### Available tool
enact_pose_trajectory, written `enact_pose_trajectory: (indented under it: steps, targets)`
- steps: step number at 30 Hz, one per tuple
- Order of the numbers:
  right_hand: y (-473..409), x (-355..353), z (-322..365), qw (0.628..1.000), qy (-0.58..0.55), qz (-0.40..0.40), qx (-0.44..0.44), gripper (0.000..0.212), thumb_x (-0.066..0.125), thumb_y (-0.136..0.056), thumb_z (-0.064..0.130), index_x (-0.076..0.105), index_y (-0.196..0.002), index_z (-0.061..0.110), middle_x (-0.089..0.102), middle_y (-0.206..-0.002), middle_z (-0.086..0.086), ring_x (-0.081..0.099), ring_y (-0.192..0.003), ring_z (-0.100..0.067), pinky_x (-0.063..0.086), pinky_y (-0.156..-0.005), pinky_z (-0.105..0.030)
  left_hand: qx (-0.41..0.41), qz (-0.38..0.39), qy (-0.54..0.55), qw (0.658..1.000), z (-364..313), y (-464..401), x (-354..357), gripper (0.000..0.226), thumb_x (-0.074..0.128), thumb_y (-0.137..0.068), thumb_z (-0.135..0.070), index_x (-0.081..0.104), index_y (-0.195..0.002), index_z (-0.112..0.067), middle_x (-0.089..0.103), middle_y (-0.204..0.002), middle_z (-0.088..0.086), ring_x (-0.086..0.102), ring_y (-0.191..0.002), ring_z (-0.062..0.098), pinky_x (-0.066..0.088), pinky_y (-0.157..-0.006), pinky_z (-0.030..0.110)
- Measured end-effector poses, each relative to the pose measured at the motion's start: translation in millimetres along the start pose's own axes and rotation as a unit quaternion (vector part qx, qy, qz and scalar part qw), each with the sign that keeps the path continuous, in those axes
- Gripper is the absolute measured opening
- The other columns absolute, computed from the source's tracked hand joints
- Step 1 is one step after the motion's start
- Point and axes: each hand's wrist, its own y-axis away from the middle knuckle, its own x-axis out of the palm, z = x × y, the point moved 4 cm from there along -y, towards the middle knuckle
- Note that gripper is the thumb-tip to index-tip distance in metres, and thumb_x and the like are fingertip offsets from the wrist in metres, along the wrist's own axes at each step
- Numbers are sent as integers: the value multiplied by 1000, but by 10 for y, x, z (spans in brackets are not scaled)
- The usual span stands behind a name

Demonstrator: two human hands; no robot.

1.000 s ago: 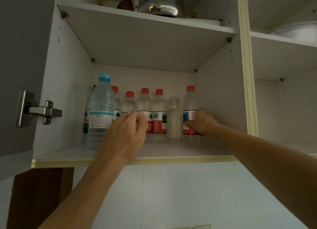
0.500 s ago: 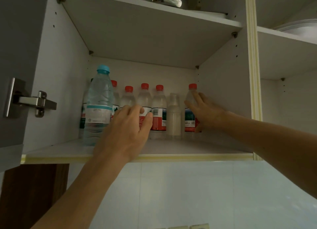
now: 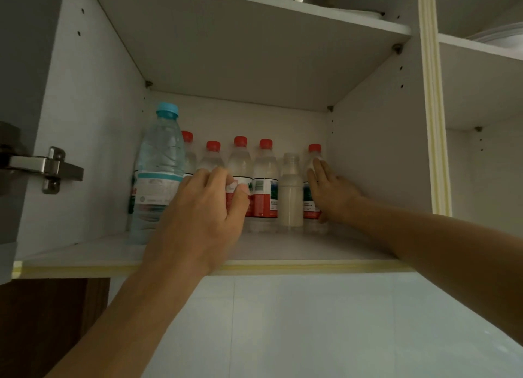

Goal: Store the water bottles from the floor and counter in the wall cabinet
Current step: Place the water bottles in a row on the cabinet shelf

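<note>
Curling its grip round a red-capped bottle [image 3: 239,176], left hand [image 3: 203,216]; right hand [image 3: 334,196] flat, open.

Dim white tiled wall [image 3: 311,326]

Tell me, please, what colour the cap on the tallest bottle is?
Light blue; the tallest bottle's cap shows best in the head view.

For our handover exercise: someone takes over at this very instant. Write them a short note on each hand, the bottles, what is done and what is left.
Left hand: fingers curled on a red-capped bottle in the row.
Right hand: open, flat against the rightmost bottle.
Shelf: blue-capped bottle in front at left, red-capped row behind, a capless milky bottle among them.
Done: these are stored, upright.
Left: let go, check floor and counter, which are out of view.
</note>
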Motion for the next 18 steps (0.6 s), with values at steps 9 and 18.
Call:
enact_pose_trajectory:
  steps: [9, 18]
  targets:
    - [174, -265, 46, 993, -115, -27, 9, 73, 69, -92, 33, 33, -146, 0, 21, -158, -28, 24, -147, -43, 44, -108, -50, -10, -22, -22, 999, -28, 8, -59, 29, 38, -97, -42, 58, -102, -20, 56, -98, -4, 52, -90, 17, 40, -74, 33]
    - [1077, -910, 173, 893, -432, -122, 21, 26, 60, -95, 26, 62, -116, 11, 63, -117, -9, 62, -98, -30, 56, -86, -47, 13, -48, -32, 998, -193, 104, -158, 15, 53, -99, -23, 63, -102, -12, 58, -102, 2, 56, -87, 19, 53, -75, 41]
